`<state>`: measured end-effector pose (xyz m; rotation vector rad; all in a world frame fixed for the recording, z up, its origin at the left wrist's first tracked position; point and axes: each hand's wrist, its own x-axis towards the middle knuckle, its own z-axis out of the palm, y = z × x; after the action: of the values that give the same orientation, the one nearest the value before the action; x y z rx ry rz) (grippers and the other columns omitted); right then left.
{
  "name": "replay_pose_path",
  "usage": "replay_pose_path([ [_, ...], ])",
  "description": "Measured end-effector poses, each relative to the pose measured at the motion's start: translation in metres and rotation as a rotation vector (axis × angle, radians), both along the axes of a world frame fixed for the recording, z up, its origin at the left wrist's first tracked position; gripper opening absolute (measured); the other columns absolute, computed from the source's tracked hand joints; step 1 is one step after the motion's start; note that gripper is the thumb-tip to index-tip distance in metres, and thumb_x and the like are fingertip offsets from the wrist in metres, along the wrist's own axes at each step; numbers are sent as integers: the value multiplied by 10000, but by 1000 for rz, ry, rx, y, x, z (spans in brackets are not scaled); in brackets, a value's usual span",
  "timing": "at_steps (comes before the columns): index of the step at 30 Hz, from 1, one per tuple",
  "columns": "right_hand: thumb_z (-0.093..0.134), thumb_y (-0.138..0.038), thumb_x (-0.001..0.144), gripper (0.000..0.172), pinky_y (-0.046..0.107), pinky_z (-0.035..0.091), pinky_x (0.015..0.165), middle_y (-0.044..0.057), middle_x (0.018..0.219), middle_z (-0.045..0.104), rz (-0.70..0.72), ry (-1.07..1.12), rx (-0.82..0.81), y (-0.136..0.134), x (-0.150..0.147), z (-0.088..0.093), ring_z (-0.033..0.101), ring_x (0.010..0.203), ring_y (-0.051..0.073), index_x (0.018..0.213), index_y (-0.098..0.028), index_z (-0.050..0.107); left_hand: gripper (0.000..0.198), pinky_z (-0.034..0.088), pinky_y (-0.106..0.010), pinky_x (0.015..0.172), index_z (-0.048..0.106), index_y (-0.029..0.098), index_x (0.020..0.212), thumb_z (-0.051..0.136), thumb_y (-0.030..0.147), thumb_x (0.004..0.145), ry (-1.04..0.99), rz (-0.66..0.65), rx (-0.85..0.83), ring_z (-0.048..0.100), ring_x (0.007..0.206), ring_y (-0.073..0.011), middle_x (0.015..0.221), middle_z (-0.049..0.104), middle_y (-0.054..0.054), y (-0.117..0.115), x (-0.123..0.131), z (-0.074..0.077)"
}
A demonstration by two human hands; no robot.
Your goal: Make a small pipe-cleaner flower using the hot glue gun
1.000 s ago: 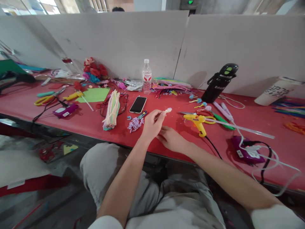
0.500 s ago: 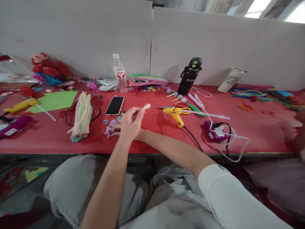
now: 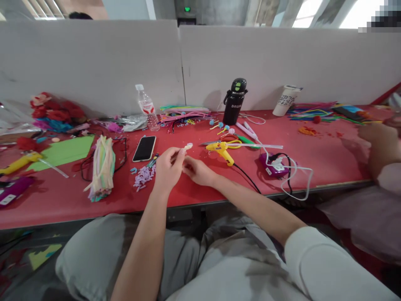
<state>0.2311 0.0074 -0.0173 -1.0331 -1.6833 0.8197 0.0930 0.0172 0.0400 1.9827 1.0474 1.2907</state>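
Note:
My left hand (image 3: 167, 167) is pinched round a short stem topped by a small cream-white craft piece (image 3: 188, 146), held just above the red table (image 3: 328, 163). Beside it, my right hand (image 3: 196, 170) rests low with its fingers curled, its fingertips close to the stem's lower end; whether it grips anything I cannot make out. A pile of small lilac pieces (image 3: 143, 175) lies left of my left hand. A yellow glue gun (image 3: 222, 149) lies just right of both hands.
A black phone (image 3: 144, 148), a bundle of pastel pipe cleaners (image 3: 102, 165), a water bottle (image 3: 145, 104), a black flask (image 3: 234, 101), a white cup (image 3: 285, 100) and a purple power strip (image 3: 273, 164) with cables are on the table. Another person's hand (image 3: 377, 144) is at the right.
The view swung right, then settled. My right hand reached under my left toward the lilac pieces, then came back beside the stem. Another person's hand came into view at right.

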Motion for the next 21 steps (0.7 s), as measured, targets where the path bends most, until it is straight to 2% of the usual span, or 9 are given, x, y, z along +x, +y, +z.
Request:
replay_pose_path([
  [3, 547, -290, 859, 248, 324, 497, 794, 68, 962, 691, -97, -25, 7, -25, 40, -6, 624, 840, 180, 1060, -187, 650, 222, 466, -241, 646, 634, 178, 800, 539, 353, 897, 41, -42, 8, 597, 693, -142, 750, 659, -39, -1, 9, -7],
  [6, 573, -348, 846, 225, 319, 505, 729, 56, 874, 690, -205, 84, -50, -48, 61, -10, 620, 755, 170, 963, -180, 667, 218, 466, -238, 661, 641, 173, 803, 545, 348, 892, 57, -80, 10, 606, 717, -142, 776, 668, -44, -6, 22, -13],
  [8, 640, -395, 803, 233, 312, 513, 690, 30, 777, 673, -255, 277, -101, -58, 65, -11, 608, 679, 155, 900, -183, 647, 225, 467, -234, 658, 646, 168, 819, 545, 356, 891, 50, -113, -17, 612, 718, -140, 780, 673, -42, -12, 32, -16],
  [10, 713, -418, 744, 271, 319, 526, 711, 23, 757, 675, -294, 484, -139, -65, 65, -12, 628, 688, 159, 859, -188, 629, 245, 469, -232, 645, 650, 163, 828, 541, 373, 892, 20, -143, -62, 614, 696, -136, 760, 671, -40, -20, 41, -19],
  [12, 754, -426, 704, 301, 328, 531, 749, 32, 778, 692, -309, 596, -163, -69, 64, -12, 648, 725, 169, 844, -184, 642, 260, 471, -233, 630, 656, 157, 841, 544, 387, 890, -28, -164, -110, 614, 680, -135, 745, 671, -43, -27, 51, -24],
  [17, 783, -433, 672, 310, 292, 502, 733, 18, 749, 691, -332, 561, -119, -70, 67, -13, 621, 698, 148, 821, -173, 706, 277, 482, -239, 623, 658, 151, 890, 550, 406, 886, -133, -197, -168, 621, 691, -136, 803, 691, -62, -43, 70, -39],
  [21, 795, -423, 658, 293, 274, 478, 712, 7, 743, 685, -365, 552, -102, -70, 70, -14, 602, 682, 133, 795, -173, 724, 287, 484, -240, 615, 647, 151, 886, 555, 423, 883, -175, -214, -177, 619, 693, -133, 840, 696, -70, -45, 75, -46],
])
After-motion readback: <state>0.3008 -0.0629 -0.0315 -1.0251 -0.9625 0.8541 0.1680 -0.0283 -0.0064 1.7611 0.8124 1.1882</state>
